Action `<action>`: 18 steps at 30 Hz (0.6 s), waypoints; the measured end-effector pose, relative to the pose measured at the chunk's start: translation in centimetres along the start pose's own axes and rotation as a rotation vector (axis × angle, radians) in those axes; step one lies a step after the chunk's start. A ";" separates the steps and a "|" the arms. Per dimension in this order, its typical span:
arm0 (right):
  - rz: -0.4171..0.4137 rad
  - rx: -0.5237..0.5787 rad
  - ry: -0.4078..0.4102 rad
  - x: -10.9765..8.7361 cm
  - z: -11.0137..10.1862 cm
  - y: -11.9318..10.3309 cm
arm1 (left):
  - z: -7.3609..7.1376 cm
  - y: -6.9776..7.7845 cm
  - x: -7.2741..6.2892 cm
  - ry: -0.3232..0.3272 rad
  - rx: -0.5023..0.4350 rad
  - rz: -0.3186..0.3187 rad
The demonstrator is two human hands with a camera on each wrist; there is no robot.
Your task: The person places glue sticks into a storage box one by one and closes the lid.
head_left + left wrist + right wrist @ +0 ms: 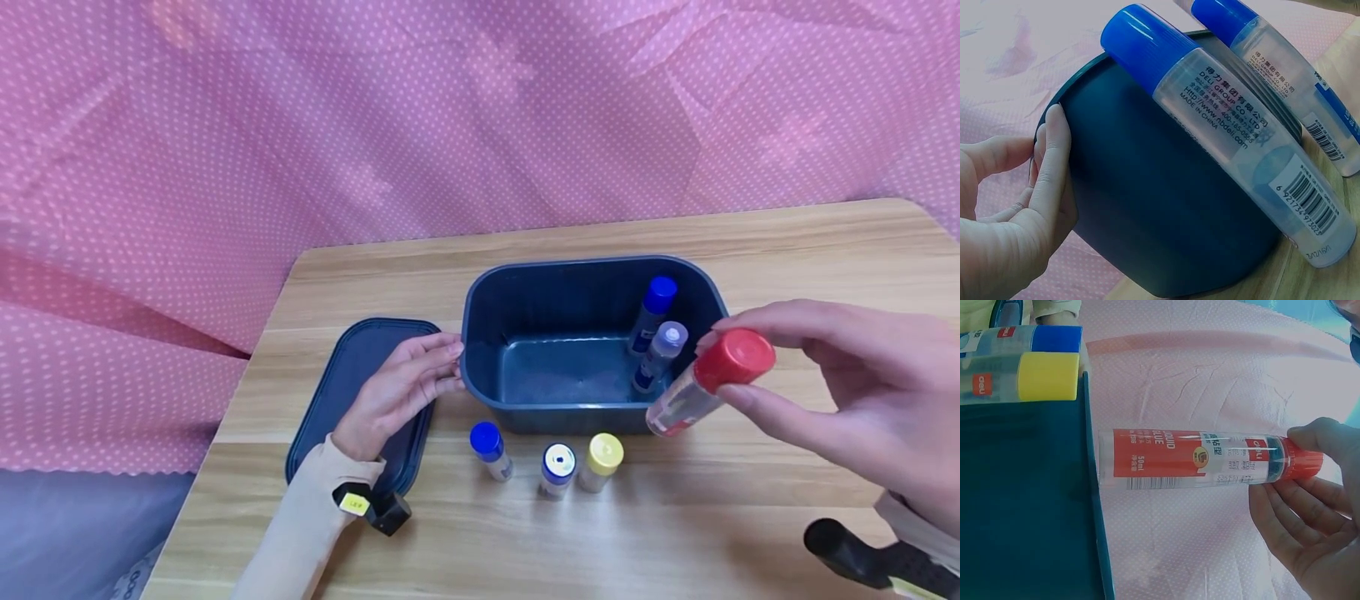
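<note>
My right hand (862, 392) pinches the red cap of a clear liquid glue bottle (1179, 459) between thumb and fingers. The bottle hangs tilted by the right front corner of a dark blue box (570, 419). With fairly straight fingers, my left hand (408, 383) touches the outside of the box's left end near the rim. Inside the box, at its right end, stand a blue-capped glue bottle (647, 325) and one with a pale, translucent top (660, 358). In the left wrist view, a blue-capped bottle (1229, 144) stands in front of the box.
In front of the box stand a yellow-capped bottle (602, 462) and a blue-and-white-topped bottle (557, 471). A dark lid (337, 383) lies on the wooden table (247, 500), partly under my left hand and forearm. Pink dotted cloth (450, 125) hangs behind the table.
</note>
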State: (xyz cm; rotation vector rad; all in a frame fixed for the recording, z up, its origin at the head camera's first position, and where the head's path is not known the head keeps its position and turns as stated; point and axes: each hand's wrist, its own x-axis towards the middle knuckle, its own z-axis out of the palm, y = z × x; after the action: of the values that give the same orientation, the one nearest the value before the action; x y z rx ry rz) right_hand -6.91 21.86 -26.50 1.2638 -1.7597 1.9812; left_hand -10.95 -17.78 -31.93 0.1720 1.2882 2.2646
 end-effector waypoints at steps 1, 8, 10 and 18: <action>0.005 -0.005 0.007 0.2 0.0 -0.1 | 0.0 0.0 0.0 0.001 0.001 0.000; -0.010 -0.054 0.038 1.7 1.0 -0.8 | 0.0 0.0 0.0 -0.002 -0.004 0.004; -0.017 -0.076 0.048 2.0 1.1 -0.7 | 0.0 0.0 0.0 -0.001 -0.009 0.005; -0.048 -0.157 0.078 2.3 0.8 0.3 | 0.2 -0.1 0.1 0.007 0.004 0.020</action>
State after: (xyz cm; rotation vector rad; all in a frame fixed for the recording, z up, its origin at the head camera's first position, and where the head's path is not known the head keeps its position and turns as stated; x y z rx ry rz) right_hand -8.14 20.26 -25.18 1.1522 -1.7908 1.8023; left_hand -10.91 -17.58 -31.95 0.1799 1.3000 2.2815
